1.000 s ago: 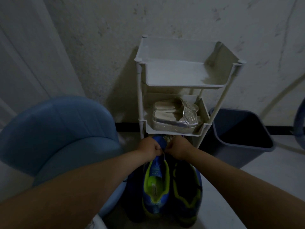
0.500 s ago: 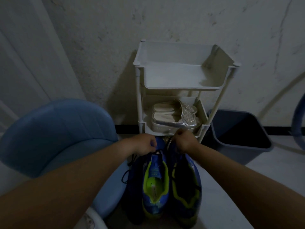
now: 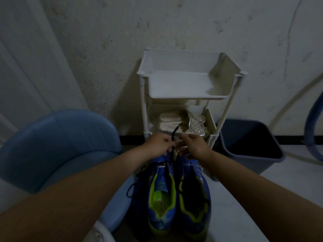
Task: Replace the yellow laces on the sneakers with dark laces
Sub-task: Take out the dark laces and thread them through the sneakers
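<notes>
The sneakers (image 3: 193,198) stand side by side at lower centre, toes up the frame. No yellow laces show on either, so removal looks done. Relacing seems barely begun. The dark lace (image 3: 174,133) rises between both hands at the toe end of the sneaker on the picture's left, with slack trailing down that side. The left hand (image 3: 158,144) pinches the lace with curled fingers. The right hand (image 3: 194,145) curls beside it, and I cannot tell whether it grips anything. Dimness hides how far the other sneaker is laced.
</notes>
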Tool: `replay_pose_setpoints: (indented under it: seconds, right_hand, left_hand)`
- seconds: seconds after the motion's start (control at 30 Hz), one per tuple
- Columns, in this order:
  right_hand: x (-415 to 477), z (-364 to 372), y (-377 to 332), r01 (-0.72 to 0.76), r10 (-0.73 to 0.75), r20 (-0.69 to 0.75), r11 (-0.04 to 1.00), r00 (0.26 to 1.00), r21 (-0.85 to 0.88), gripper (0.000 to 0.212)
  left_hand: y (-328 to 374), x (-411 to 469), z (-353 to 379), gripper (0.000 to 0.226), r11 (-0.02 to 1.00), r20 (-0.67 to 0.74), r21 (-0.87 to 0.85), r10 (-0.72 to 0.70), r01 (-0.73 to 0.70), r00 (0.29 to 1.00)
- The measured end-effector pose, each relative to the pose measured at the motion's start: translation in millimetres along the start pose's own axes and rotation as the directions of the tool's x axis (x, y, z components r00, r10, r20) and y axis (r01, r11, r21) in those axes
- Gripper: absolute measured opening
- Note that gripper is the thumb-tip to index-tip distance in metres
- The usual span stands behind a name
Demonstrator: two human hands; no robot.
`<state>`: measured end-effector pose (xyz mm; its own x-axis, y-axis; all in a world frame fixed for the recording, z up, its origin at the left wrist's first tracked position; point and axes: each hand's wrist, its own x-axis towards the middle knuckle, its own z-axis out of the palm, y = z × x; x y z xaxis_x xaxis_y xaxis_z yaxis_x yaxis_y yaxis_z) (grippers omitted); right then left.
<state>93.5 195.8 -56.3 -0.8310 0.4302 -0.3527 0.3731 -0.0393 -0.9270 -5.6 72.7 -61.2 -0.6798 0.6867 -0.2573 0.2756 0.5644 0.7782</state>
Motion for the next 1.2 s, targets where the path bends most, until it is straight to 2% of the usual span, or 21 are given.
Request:
replay_pose_setpoints:
  seconds: [0.13,0.23,0.33,0.4,0.5,0.6,0.7,0.83,0.97,1.07,1.13,1.2]
  right_hand:
    - [0,0,8,-0.031,0.077,0.189,0.971,0.979,-0.237,0.017]
    - [-4,3,9,0.041,0.030,0.232,0.954,0.972,-0.297,0.021]
    - [-2,4,8,0.073,0.012,0.245,0.940,0.969,-0.334,0.026]
    - [-1,3,3,0.087,-0.029,0.199,0.954,0.980,-0.287,0.027]
    - [-4,3,-13,0.152,-0.144,0.088,0.984,0.986,-0.091,0.023]
    - [-6,1,-29,0.205,-0.208,0.037,0.976,0.977,0.076,0.023]
    - [-10,0,-35,0.224,-0.225,0.004,0.970,0.974,0.090,0.024]
    - [-6,-1,-28,0.164,-0.164,-0.023,0.986,0.986,0.024,0.027]
    - [-2,-4,-20,-0.016,0.032,0.083,0.983,0.996,-0.183,0.025]
    - [-1,-4,-11,0.032,0.059,0.239,0.933,0.969,-0.358,0.018]
    - [-1,-1,-5,0.069,0.057,0.311,0.923,0.949,-0.379,0.016]
    - [-1,2,-3,0.076,0.043,0.314,0.931,0.949,-0.357,0.019]
  left_hand:
    - [7,1,-6,0.026,0.987,-0.115,-0.154,0.034,-0.052,0.993]
    - [9,-2,-10,0.022,0.975,-0.118,-0.204,0.064,-0.087,0.991]
    - [9,-4,-12,0.023,0.976,-0.074,-0.211,0.038,-0.053,0.997]
    - [8,-5,-13,0.022,0.985,-0.022,-0.175,-0.005,0.001,1.000]
    - [5,-10,-13,0.018,0.994,0.069,-0.088,-0.065,0.071,0.996]
    - [2,-14,-14,0.012,0.998,0.191,0.054,-0.036,0.026,0.981]
    - [3,-15,-16,0.016,0.995,0.226,0.093,0.006,-0.028,0.974]
    - [6,-11,-14,0.017,0.995,0.119,0.087,0.046,-0.057,0.992]
    - [14,-8,-16,0.018,0.986,-0.131,-0.131,0.087,-0.104,0.988]
    - [26,-11,-21,0.010,0.939,-0.273,-0.306,0.073,-0.158,0.959]
    - [30,-14,-25,0.011,0.920,-0.289,-0.349,0.077,-0.180,0.954]
    - [29,-17,-27,0.015,0.916,-0.276,-0.356,0.086,-0.185,0.957]
